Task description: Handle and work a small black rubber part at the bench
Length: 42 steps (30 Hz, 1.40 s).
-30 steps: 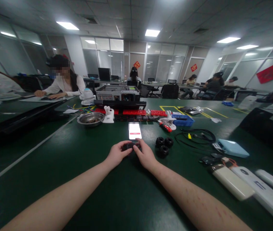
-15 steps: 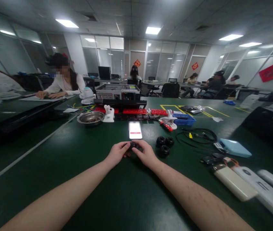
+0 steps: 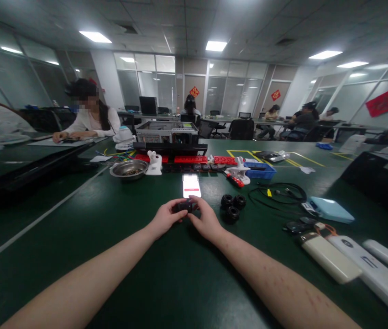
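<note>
My left hand is closed on a small black cylindrical part, thumb along its near side. At the part's right end, my right hand grips it between thumb and fingers. What kind of part it is cannot be made out. Just beyond my fingers lies a phone with its screen lit. Right of my right hand stand three black ring-shaped parts in a cluster, the nearest black ring among them, each with a hole in the top.
A metal bowl of small pieces and a white stand sit at the back left. Behind the phone runs a red strip. Rightward are a red screwdriver, a blue tray, black cables, a light-blue box and a cream power bank.
The black part has turned in my hands and shows more of its side. My right fingers have shifted to its right end. The view has moved slightly.
</note>
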Available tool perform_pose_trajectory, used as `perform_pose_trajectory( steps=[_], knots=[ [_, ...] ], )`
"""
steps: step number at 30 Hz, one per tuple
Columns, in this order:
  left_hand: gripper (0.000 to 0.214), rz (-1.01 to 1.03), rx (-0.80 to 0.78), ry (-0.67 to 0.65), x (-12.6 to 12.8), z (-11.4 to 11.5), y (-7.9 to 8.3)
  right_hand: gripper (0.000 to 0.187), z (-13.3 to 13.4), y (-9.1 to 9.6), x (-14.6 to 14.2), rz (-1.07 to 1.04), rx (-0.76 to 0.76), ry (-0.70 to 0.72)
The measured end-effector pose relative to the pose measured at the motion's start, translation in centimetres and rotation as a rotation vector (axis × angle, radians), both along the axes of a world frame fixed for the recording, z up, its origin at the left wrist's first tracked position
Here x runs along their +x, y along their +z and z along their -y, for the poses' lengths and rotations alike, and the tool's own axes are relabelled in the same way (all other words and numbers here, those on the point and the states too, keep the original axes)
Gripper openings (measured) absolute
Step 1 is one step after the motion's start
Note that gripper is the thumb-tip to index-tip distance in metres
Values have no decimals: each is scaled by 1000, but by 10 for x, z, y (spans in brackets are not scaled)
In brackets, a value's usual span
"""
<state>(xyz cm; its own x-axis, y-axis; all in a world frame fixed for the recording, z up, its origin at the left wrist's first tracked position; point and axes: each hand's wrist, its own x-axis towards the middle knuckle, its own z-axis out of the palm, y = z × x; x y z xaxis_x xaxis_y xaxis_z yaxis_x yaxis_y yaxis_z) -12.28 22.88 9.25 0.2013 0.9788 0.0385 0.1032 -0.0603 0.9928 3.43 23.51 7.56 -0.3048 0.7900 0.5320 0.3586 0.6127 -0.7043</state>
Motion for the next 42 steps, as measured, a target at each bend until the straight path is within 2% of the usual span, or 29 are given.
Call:
perform_pose_trajectory(
  steps=[3, 5, 7, 8, 10, 13, 16, 19, 25, 30, 34, 37, 40, 42],
  knots=[
    [36, -57, 58, 29, 2, 1, 0, 58, 0, 0, 0, -52, -39, -3],
    [35, -123, 134, 53, 3, 4, 1, 49, -2, 0, 0, -72, -95, -70],
    [36, -199, 206, 66, 3, 5, 1, 29, -5, 0, 0, -34, -170, -128],
    [36, -230, 228, 70, 3, 6, 1, 25, -7, -1, 1, 0, -203, -133],
    [37, -260, 244, 71, 3, 6, -1, 33, -11, -3, 1, 57, -244, -108],
    [39, -233, 208, 87, 2, 2, -6, 32, -14, -6, 2, 67, -247, -88],
    [40, -109, 52, 73, 2, -2, -7, 23, -14, -8, 2, 46, -193, -33],
    [38, -14, -63, 48, 1, -5, -7, 34, -13, -7, 4, 59, -91, 60],
    [36, 12, -82, 21, -1, -7, -6, 43, -6, -2, 5, 92, -20, 86],
    [35, -59, -31, 35, -2, -4, -3, 56, -3, -3, 2, 11, -154, 39],
    [37, -260, 148, 83, 0, 0, -5, 30, -10, -4, 3, 26, -231, -129],
    [38, -328, 245, 63, 0, 1, -8, 35, -13, -4, 5, 79, -236, -144],
    [39, -312, 231, 64, 0, 1, -10, 27, -12, -4, 4, 134, -221, -150],
    [41, -238, 137, 72, 1, -1, -10, 21, -9, -3, 2, 143, -192, -145]
  ],
)
